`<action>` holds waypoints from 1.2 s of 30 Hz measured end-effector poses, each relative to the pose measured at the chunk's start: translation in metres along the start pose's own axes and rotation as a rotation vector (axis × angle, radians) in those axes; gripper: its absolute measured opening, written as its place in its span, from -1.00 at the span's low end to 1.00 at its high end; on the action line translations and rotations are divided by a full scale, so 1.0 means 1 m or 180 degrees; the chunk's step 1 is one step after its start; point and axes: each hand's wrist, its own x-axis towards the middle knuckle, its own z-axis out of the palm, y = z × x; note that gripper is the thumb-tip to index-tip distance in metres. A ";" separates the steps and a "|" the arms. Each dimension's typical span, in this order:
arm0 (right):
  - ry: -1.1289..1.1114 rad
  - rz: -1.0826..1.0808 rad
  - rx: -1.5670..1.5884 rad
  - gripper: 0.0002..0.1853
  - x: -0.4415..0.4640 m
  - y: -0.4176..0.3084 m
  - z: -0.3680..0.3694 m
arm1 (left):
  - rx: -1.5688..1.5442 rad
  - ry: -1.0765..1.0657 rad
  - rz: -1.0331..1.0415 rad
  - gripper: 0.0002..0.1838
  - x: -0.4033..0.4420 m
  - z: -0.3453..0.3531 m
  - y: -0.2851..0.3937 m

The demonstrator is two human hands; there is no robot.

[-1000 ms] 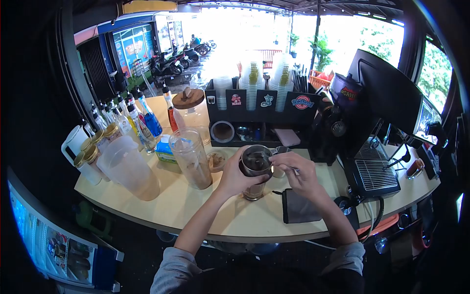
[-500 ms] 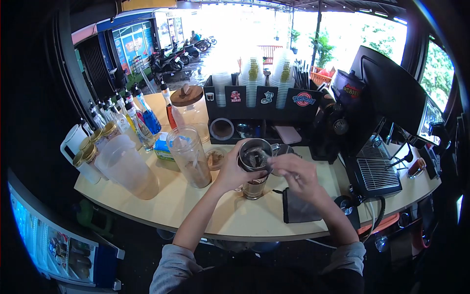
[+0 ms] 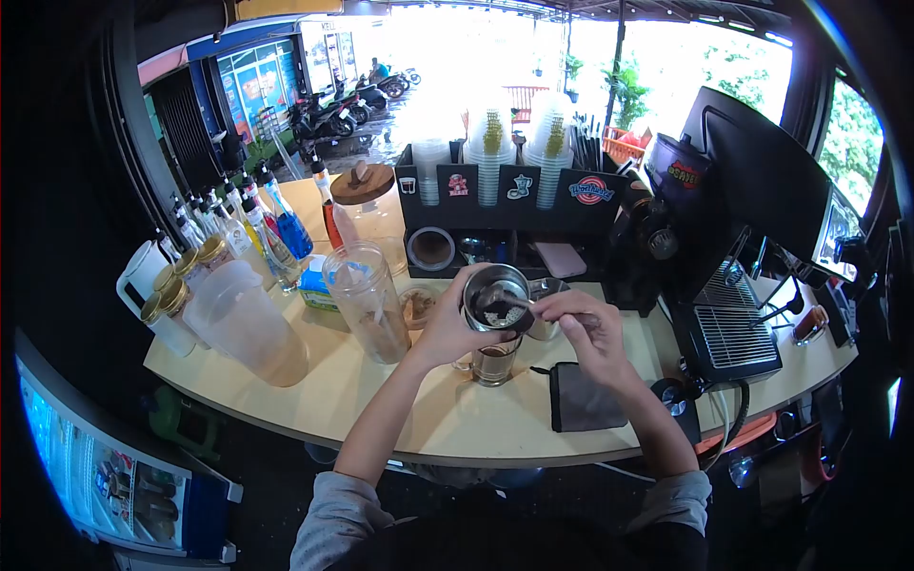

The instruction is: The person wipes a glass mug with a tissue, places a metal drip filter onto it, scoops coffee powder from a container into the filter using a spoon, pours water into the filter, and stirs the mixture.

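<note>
My left hand is wrapped around a shiny metal cup, tilted so that its inside faces me. Dark contents with pale bits or foam lie at its bottom. Pinched in my right hand is the handle of a spoon, whose bowl end reaches into the cup. Directly below stands a glass mug with brown liquid in it. Another metal vessel shows partly behind my right hand. A folded grey cloth lies on the counter under my right wrist.
To the left stand a tall clear pitcher, a frosted jug and several syrup bottles. A black cup organizer lines the back of the counter. At right is an espresso machine.
My right hand has shifted slightly, and the spoon now shows clearly in the cup. Pale bits inside are easier to see. My left hand keeps its hold on the cup.
</note>
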 end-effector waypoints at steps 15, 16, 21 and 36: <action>-0.0044 0.0738 0.1094 -0.80 0.013 0.001 -0.012 | 0.0464 -0.0377 0.0292 -0.07 0.002 -0.010 0.005; -0.0006 0.0781 0.0999 -0.80 0.015 -0.002 -0.013 | 0.0464 -0.0378 0.0292 -0.07 0.002 -0.011 0.006; 0.0192 0.0992 0.1027 -0.80 0.025 -0.002 -0.015 | 0.0996 -0.0432 0.0338 -0.06 0.001 -0.013 0.012; -0.0450 0.0843 0.0299 -0.77 0.065 -0.010 -0.002 | 0.1531 -0.0435 0.0500 -0.09 -0.002 -0.011 0.020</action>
